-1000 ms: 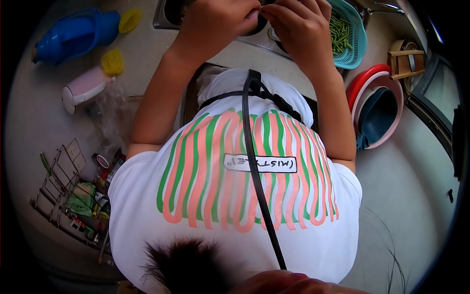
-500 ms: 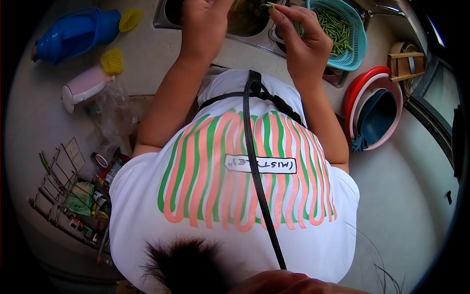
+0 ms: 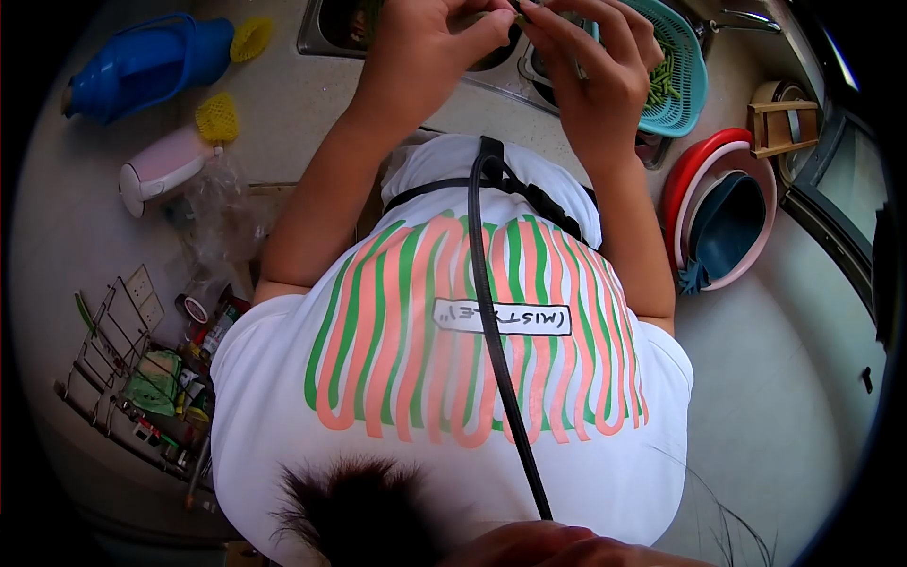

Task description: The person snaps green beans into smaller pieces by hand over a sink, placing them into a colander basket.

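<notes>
My left hand [image 3: 425, 47] is closed in a pinch at the top of the view, above the metal sink [image 3: 326, 28]. Its fingertips meet those of my right hand [image 3: 600, 71], also pinched, around a small green bean piece [image 3: 518, 13] that is mostly hidden between them. A turquoise basket [image 3: 694, 90] is beside my right hand and partly behind it. Cut green beans [image 3: 664, 80] lie inside the basket.
A blue thermos [image 3: 137, 71], a pink and white appliance [image 3: 161, 170] and two yellow mesh pieces [image 3: 217, 118] are at the left. Below them hangs a wire rack [image 3: 104, 369]. Nested basins [image 3: 680, 184] stand at the right, near a faucet [image 3: 751, 19].
My hands were apart half a second ago, with a green piece in the right one. They have come together again over the sink, and my right hand covers more of the basket.
</notes>
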Motion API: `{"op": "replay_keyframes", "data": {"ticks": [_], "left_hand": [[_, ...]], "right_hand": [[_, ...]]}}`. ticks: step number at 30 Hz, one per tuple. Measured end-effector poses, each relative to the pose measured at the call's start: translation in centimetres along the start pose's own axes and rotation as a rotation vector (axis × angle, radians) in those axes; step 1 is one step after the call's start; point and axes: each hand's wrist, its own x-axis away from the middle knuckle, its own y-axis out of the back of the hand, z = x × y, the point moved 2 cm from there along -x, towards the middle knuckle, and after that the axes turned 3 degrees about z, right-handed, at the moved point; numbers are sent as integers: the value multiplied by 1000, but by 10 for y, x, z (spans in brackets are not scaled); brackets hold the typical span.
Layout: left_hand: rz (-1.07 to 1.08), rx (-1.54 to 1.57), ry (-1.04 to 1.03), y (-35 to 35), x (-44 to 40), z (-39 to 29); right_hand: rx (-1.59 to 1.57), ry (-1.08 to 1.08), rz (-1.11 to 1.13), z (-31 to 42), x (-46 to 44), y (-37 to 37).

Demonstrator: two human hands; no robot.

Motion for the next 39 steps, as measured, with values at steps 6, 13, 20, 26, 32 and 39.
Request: {"op": "replay_keyframes", "data": {"ticks": [6, 13, 20, 26, 32, 39], "left_hand": [[-75, -337, -193, -5, 4, -17], [-7, -54, -14, -3, -4, 16], [187, 568, 181, 13, -16, 34], [299, 98, 66, 0, -7, 1], [318, -224, -78, -8, -1, -21], [16, -488, -275, 7, 1, -29]], "right_hand": [[-83, -92, 94, 8, -3, 4], [-1263, -702, -204, -25, 25, -16], [-82, -565, -378, -69, 50, 36], [-211, -300, -125, -78, 56, 28], [-225, -19, 142, -13, 7, 2], [-297, -211, 48, -18, 8, 5]]}}
